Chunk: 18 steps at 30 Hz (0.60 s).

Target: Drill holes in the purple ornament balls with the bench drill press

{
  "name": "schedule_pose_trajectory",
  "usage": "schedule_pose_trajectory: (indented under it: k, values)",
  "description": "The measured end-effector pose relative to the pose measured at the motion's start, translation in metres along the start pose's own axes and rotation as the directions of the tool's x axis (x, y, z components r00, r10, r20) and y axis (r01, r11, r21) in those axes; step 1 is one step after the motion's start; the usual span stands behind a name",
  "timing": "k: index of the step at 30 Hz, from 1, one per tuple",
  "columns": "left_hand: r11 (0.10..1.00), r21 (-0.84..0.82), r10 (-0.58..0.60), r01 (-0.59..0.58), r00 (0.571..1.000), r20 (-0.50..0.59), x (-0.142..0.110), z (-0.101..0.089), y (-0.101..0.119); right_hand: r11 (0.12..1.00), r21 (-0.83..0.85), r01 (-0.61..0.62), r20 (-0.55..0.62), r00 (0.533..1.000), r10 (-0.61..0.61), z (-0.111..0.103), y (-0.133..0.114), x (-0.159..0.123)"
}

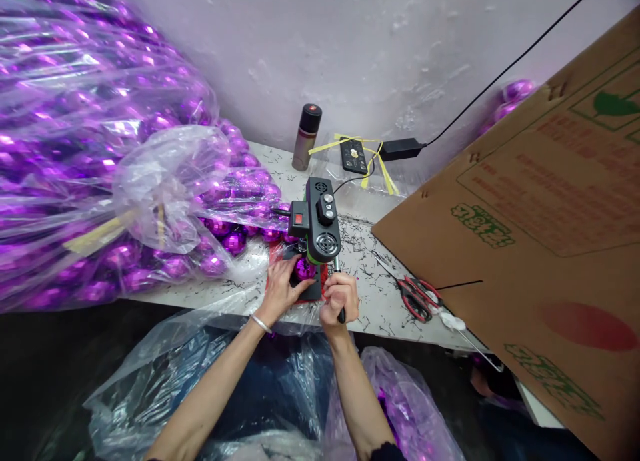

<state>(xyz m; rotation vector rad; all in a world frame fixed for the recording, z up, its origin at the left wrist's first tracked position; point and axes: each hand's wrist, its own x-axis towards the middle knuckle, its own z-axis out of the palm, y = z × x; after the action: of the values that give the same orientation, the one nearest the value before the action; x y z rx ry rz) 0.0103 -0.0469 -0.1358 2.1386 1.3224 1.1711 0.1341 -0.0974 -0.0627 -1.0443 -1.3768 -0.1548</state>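
Scissors lie beside the cardboard box, right of the black machine.

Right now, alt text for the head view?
Left hand holds a shiny purple ball under a black machine on a table; right hand grips the machine's lever. Bagged purple balls lie to the left, scissors and a cardboard box to the right.

Two bare arms reaching forward, left hand low with thumb and fingers spread apart in an open curve, right hand curled up tight like a fist, both wrists close, elbows wide apart, left arm slanting more
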Motion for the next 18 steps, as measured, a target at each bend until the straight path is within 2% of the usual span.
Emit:
schedule_pose_trajectory:
  k: [13, 15, 18]
  values:
    - [1.0, -0.009, -0.022, 0.022, 0.999, 0.042, 0.006, -0.004, 0.002, 0.994, 0.075, 0.077, 0.001, 0.997, -0.077, 0.003, 0.007, -0.003]
    - [0.999, -0.028, -0.029, 0.03, 0.999, 0.042, 0.01, -0.003, 0.002, 0.997, 0.069, 0.034, -0.017, 0.999, -0.033, 0.002, -0.002, 0.007]
    - [0.998, -0.065, -0.018, 0.022, 0.998, 0.06, 0.007, -0.004, 0.003, 0.987, 0.077, -0.143, -0.037, 0.989, 0.146, -0.003, -0.023, 0.034]
